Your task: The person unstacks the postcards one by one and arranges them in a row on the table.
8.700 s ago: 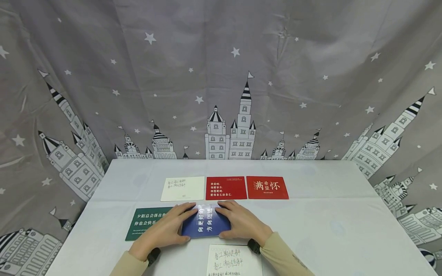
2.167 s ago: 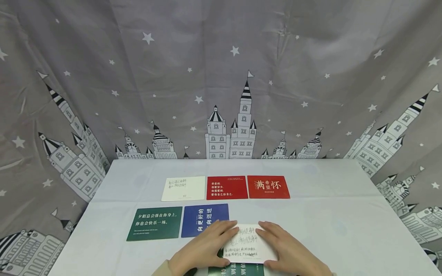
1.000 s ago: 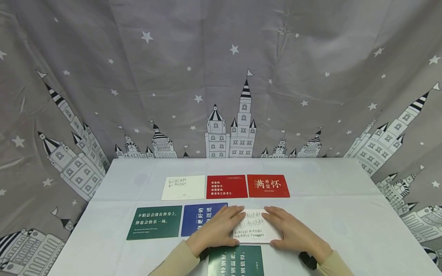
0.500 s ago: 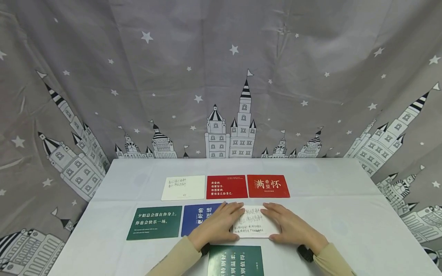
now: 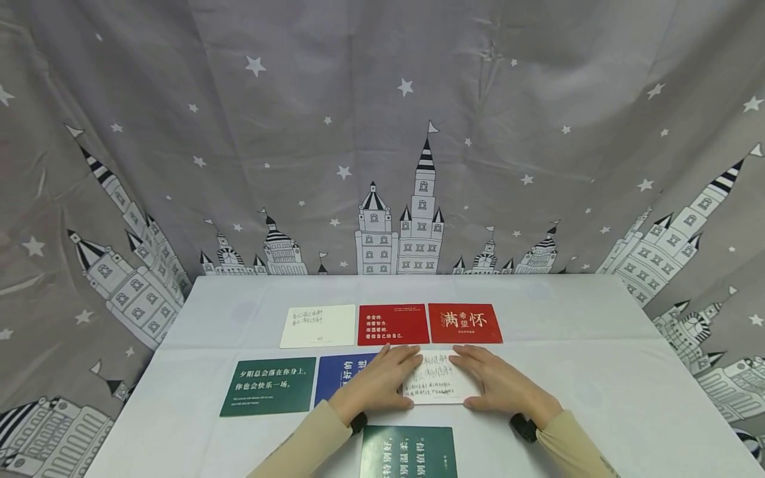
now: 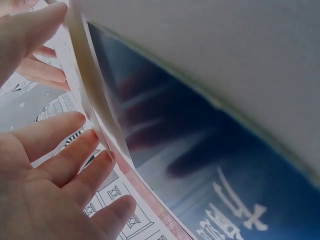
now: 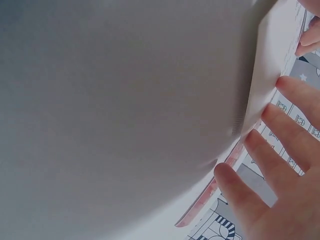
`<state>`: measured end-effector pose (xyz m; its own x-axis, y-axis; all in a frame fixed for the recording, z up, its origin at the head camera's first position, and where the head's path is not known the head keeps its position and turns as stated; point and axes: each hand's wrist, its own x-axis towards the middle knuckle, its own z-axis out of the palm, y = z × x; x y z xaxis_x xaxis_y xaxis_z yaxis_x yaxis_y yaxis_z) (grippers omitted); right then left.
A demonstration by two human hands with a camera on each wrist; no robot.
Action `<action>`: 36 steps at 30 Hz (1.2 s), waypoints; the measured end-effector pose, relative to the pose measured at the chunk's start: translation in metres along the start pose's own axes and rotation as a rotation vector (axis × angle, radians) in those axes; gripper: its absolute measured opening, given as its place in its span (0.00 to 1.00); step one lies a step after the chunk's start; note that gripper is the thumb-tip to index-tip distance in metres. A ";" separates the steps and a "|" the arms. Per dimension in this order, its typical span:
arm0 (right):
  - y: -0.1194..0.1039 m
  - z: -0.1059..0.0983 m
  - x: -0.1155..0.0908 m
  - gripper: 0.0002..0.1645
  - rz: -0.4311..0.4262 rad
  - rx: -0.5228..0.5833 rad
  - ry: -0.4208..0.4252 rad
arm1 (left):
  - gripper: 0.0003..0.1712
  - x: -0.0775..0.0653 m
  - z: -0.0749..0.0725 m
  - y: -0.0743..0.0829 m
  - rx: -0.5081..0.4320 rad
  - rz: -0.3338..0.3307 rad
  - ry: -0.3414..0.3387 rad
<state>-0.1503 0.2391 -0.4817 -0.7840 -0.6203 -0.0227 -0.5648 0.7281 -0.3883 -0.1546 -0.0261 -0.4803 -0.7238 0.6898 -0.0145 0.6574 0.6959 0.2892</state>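
A white postcard (image 5: 435,385) with handwritten lines lies between both hands in the head view. My left hand (image 5: 382,378) holds its left side, fingertips at the far edge and thumb at the near corner. The right hand (image 5: 502,382) holds the right side in the same way. Left of it is a blue postcard (image 5: 330,386) with white lettering, partly covered by the left hand and forearm. In the left wrist view, the white postcard's edge stands close beside the blue postcard (image 6: 150,85).
A cream handwritten card (image 5: 335,328), a red card (image 5: 412,325) and another red card (image 5: 487,335) form the back row. One green card (image 5: 299,375) sits at the left, a second green card (image 5: 433,458) at the near edge. A grey castle-print curtain (image 5: 508,166) hangs behind the table.
Both hands have carried the white postcard from over the near green card away toward the back, to the right of the blue postcard. Earlier the hands placed the blue postcard beside the left green card.
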 end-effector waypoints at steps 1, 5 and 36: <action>0.000 0.000 0.000 0.44 0.000 -0.004 0.001 | 0.44 0.001 0.000 0.000 0.001 -0.002 -0.002; 0.001 0.000 0.003 0.44 0.007 -0.009 0.001 | 0.45 0.002 0.000 -0.001 -0.014 -0.010 -0.008; 0.000 0.001 0.006 0.42 0.024 -0.010 -0.021 | 0.45 0.002 -0.004 -0.003 -0.070 -0.033 -0.049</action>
<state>-0.1546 0.2349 -0.4828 -0.7921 -0.6082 -0.0510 -0.5483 0.7459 -0.3782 -0.1589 -0.0280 -0.4771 -0.7326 0.6768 -0.0719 0.6158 0.7041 0.3536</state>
